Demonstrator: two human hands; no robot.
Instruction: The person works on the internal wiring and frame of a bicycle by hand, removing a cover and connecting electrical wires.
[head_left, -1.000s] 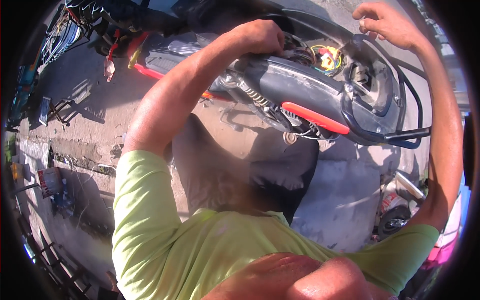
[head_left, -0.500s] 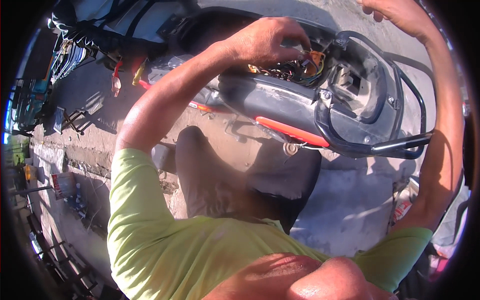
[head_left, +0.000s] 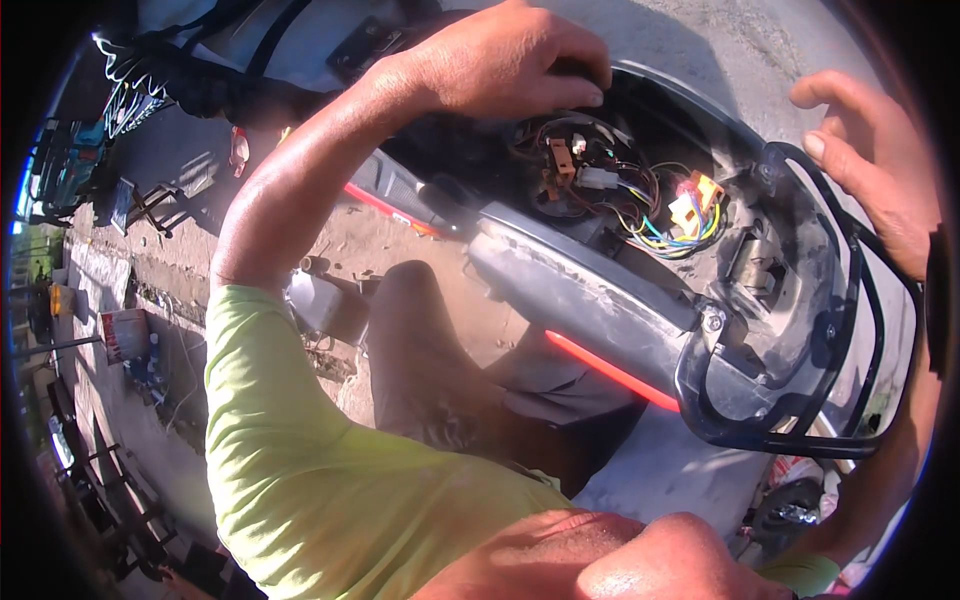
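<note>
My left hand hovers over the far edge of an open compartment in a black scooter body. Its fingers are curled, thumb tip close to fingertips; whatever lies between them cannot be made out. Below it in the compartment lie a brown connector, a white connector and tangled wires. To their right rests an orange-yellow connector with blue, yellow and green wires. My right hand is raised beyond the black tubular rear rack, fingers apart, holding nothing visible.
A red strip runs along the scooter's near side, above my knees. At the left are a small folding stand, a white container and a red-handled tool on the ground. A dark round object lies lower right.
My left hand has drawn back from the orange connector, uncovering the wiring. My right hand has come lower, nearer the rack. The scooter sits lower in the view.
</note>
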